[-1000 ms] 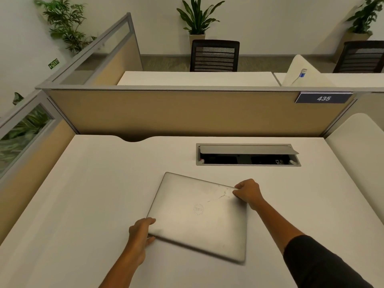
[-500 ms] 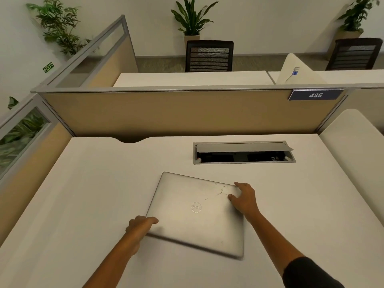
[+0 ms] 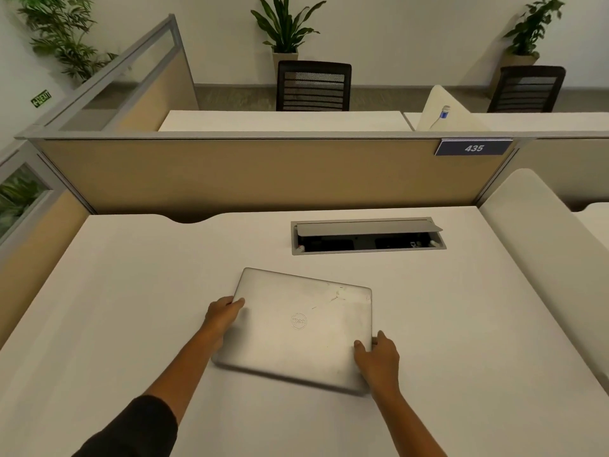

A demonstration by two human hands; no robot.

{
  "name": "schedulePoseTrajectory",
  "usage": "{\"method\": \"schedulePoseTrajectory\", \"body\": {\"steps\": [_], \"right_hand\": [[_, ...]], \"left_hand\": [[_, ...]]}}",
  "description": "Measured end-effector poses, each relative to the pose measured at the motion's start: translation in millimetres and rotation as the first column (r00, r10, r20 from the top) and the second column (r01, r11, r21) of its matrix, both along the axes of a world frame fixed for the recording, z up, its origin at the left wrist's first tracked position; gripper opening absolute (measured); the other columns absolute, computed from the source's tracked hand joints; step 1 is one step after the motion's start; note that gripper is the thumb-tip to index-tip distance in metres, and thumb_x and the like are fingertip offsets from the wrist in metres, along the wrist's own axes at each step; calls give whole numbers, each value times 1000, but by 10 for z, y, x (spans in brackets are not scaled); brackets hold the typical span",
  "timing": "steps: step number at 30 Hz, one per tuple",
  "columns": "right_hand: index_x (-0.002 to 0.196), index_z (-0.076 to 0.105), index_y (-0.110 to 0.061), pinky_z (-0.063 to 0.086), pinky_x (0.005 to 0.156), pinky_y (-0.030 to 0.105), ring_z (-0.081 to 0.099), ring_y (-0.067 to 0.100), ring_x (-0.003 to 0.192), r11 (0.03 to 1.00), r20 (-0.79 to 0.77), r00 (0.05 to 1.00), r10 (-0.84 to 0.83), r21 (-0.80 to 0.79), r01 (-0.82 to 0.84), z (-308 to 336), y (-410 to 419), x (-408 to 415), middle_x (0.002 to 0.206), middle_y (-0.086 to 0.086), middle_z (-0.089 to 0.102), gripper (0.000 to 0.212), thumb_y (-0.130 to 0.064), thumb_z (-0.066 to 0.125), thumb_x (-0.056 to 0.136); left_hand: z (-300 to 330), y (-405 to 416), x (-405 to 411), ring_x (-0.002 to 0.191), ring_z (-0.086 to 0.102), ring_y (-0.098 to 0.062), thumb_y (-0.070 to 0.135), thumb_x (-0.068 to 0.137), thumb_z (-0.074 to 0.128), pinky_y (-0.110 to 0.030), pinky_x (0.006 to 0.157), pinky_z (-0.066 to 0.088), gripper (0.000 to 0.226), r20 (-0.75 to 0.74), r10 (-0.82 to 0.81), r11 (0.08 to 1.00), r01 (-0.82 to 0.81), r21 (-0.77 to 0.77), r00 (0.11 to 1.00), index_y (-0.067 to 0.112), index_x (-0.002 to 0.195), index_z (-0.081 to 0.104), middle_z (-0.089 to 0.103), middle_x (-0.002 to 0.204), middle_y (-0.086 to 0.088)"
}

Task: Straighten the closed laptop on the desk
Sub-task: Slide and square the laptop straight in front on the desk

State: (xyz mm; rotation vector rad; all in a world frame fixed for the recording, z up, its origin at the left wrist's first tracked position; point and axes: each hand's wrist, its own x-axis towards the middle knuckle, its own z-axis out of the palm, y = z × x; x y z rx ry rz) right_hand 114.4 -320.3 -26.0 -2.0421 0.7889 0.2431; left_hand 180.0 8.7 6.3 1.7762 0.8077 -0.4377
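Note:
A closed silver laptop with a round logo and scratches on its lid lies flat on the white desk, still turned a little clockwise from the desk's back edge. My left hand grips its left edge, thumb on the lid. My right hand holds the right edge near the front right corner, thumb on top and fingers around the side.
An open cable tray with a raised grey flap is set into the desk just behind the laptop. A beige partition with a "435" plate closes the back; another panel stands on the left, a white divider on the right.
The laptop has turned counter-clockwise toward square. My left hand slid up the left edge from the front corner; my right hand moved from the back right corner down to the right edge near the front.

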Motion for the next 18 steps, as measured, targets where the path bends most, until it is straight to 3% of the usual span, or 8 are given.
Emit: {"method": "schedulePoseTrajectory", "body": {"steps": [2,4,7,12,18], "right_hand": [[83,57,-3,52,76,41,62,28,81,997,16,999,-52,62,51,12,-6,7,88,15,66,27,-25,72,90],[77,54,-8,40,65,36,50,24,70,987,14,995,-102,126,100,26,-23,26,76,14,56,32,-31,73,90],[73,42,-14,26,65,36,34,22,68,968,8,988,-154,200,150,-21,-61,90,72,7,38,43,-37,74,88],[67,34,-16,24,66,36,31,21,68,923,-12,967,-256,296,248,-87,-76,189,67,4,31,55,-44,77,88],[63,30,-17,23,64,35,28,20,66,927,30,965,-260,288,240,-114,-157,351,64,2,29,60,-47,77,87]], "left_hand": [[0,0,42,157,47,-37,33,104,66,-48,131,38,68,-3,14,1000,-14,-25,1000,7,164,47,48,170,-15],[-13,9,60,158,46,-36,33,103,67,-48,132,38,68,-4,25,999,-25,-47,1000,8,164,47,48,171,-14],[-45,8,60,159,44,-35,33,104,67,-47,133,36,68,-5,59,995,-59,-80,998,10,164,47,47,172,-13],[-68,-50,99,157,45,-36,45,98,72,-49,130,37,70,-14,168,979,-168,-118,986,9,156,57,51,167,-14],[-143,-100,90,154,48,-39,64,95,65,-52,130,39,89,-20,271,947,-270,-174,962,7,161,49,50,167,-15]]}}
